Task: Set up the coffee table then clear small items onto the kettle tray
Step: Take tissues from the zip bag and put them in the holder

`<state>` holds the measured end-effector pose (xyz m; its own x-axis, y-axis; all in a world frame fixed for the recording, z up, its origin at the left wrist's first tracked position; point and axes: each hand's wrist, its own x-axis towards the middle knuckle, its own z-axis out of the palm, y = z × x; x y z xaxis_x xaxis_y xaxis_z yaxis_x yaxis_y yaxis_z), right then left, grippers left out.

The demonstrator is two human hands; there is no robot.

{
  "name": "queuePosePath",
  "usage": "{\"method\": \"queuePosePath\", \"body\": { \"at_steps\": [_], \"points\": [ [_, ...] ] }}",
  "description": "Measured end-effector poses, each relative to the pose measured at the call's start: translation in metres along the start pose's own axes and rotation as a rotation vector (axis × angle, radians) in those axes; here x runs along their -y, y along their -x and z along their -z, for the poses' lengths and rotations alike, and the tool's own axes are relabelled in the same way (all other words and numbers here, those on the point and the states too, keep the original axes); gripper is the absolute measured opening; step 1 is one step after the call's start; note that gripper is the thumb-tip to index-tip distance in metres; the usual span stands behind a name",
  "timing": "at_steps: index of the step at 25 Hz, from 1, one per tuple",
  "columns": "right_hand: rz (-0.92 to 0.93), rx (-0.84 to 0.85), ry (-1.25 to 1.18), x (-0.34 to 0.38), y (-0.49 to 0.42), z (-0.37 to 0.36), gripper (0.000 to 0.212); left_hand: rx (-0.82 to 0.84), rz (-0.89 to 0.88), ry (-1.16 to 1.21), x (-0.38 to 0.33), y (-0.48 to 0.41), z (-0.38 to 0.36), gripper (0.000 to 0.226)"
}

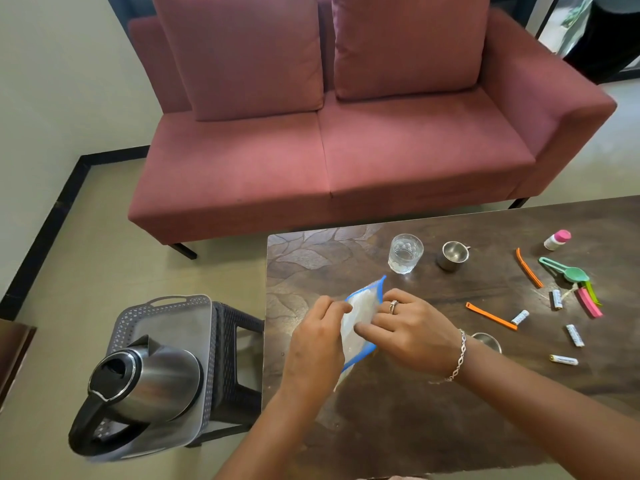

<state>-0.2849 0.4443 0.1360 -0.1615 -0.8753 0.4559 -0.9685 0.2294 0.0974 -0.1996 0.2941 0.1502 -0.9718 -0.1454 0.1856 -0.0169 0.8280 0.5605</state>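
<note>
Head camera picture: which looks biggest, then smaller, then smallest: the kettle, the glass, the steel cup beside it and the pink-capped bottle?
1. kettle, by far the largest, though also nearest the camera
2. glass
3. steel cup, only slightly smaller than the glass
4. pink-capped bottle, smallest

I found no legible text anywhere. The small white cylindrical batteries [575, 335] on the dark wooden coffee table [450, 410] carried dark print, too blurred for me to read. The white bottle with the pink cap [556, 240] showed no readable label.
</note>
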Motion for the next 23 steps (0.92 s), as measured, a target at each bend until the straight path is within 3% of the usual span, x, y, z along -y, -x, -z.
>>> {"method": "queuePosePath", "body": {
  "at_steps": [9,11,14,18,20,23],
  "points": [
    [0.007,0.163,0.109,0.014,-0.004,-0.017,0.034,0.009,-0.046,0.014,0.004,0.002,-0.001,0.036],
    [0.014,0.186,0.134,0.015,-0.005,-0.018,0.029,0.01,-0.037,0.031,0.005,0.001,-0.001,0.04],
    [0.024,0.225,0.066,0.013,-0.004,-0.014,0.003,0.009,-0.049,0.011,0.006,0.002,0.0,0.032],
    [0.041,0.33,0.069,0.013,-0.001,-0.011,0.017,0.007,-0.073,-0.012,0.005,0.003,0.0,0.026],
    [0.06,0.408,0.128,0.015,-0.003,-0.011,0.008,0.016,-0.09,0.005,0.002,0.004,-0.001,0.032],
    [0.046,0.429,0.162,0.017,-0.005,-0.012,0.035,0.026,-0.09,0.039,-0.002,0.004,-0.003,0.036]
  ]
}}
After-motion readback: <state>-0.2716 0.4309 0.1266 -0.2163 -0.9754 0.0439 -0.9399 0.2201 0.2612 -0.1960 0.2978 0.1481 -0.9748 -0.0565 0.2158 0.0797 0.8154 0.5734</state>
